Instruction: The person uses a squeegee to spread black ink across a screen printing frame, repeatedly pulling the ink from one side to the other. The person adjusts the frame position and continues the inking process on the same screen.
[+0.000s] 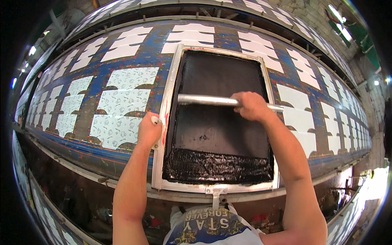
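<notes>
A screen-printing frame (168, 92) with pale metal edges lies on the long table in front of me. Its dark mesh (222, 73) fills the inside, and a thick, glossy band of black ink (216, 168) lies along the near end. My right hand (252, 106) is closed around a silver, bar-shaped squeegee (204, 99) that crosses the frame's upper middle. At the frame's left edge, my left hand (149, 128) wraps round a short whitish handle (156, 121). A metal bracket (216, 192) sits at the middle of the near edge.
Printed white fabric pieces (124, 102) with small line drawings lie in rows to the left. Plain white fabric pieces (296, 110) lie to the right and along the far side. A rail (106, 181) runs along the near table edge. Another long table (286, 20) stands beyond.
</notes>
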`<action>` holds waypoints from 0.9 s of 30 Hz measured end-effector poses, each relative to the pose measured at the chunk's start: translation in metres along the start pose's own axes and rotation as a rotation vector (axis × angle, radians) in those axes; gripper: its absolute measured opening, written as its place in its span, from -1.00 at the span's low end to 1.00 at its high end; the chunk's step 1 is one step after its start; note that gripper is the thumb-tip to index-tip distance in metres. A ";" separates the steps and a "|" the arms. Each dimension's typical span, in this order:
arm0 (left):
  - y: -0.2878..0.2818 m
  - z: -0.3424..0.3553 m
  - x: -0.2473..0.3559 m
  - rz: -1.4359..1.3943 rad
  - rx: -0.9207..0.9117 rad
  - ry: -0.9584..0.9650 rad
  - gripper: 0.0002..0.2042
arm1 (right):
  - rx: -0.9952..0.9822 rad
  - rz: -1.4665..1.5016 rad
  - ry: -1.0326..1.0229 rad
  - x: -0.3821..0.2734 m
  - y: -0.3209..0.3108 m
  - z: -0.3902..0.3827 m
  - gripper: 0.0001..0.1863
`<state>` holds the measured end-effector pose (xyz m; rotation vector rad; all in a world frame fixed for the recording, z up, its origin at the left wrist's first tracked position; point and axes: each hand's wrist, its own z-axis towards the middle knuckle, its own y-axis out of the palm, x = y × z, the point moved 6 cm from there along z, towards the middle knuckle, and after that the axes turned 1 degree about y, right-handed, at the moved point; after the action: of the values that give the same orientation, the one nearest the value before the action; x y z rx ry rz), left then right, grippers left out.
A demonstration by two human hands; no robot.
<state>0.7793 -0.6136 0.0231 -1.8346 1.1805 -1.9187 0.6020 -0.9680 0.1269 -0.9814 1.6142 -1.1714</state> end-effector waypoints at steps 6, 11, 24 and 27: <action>0.002 -0.001 0.001 -0.058 -0.017 -0.056 -0.75 | 0.122 -0.077 -0.006 0.060 -0.014 0.123 -0.68; 0.001 -0.006 0.003 -0.098 -0.071 -0.167 -0.75 | 0.124 -0.168 0.017 0.092 -0.016 0.199 -0.60; 0.002 -0.008 0.001 -0.122 -0.085 -0.168 -0.75 | 0.198 -0.202 -0.029 0.122 -0.012 0.267 -0.50; 0.002 -0.009 0.004 -0.098 -0.082 -0.154 -0.76 | 0.129 -0.163 -0.026 0.119 -0.015 0.256 -0.51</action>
<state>0.7701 -0.6140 0.0258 -2.0780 1.1553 -1.7648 0.8118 -1.1498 0.0762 -1.0547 1.4400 -1.3501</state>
